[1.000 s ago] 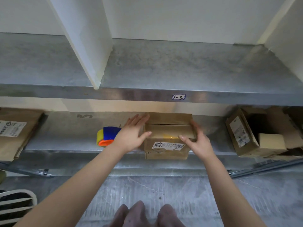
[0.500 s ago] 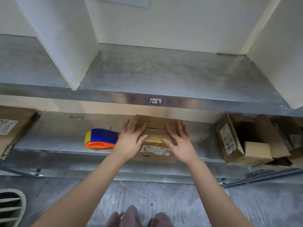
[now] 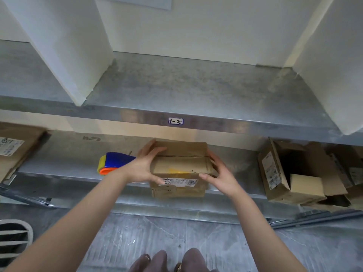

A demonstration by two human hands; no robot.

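A small brown cardboard box (image 3: 179, 163) with a white label on its front sits at the front edge of the lower metal shelf (image 3: 64, 163). My left hand (image 3: 142, 165) grips its left side, fingers over the top corner and thumb on the front. On the box's right side my right hand (image 3: 220, 176) holds it, thumb at the front corner and fingers along the side. The top flaps are closed, with a seam across the middle.
A blue, yellow and orange tape dispenser (image 3: 114, 162) lies just left of the box. An open cardboard box (image 3: 294, 173) lies on its side at the right, another carton (image 3: 13, 150) at the far left. The upper shelf (image 3: 196, 89) carries a tag (image 3: 175, 121).
Both hands went from lying flat on the box's top to gripping its left and right sides. The view has shifted slightly.
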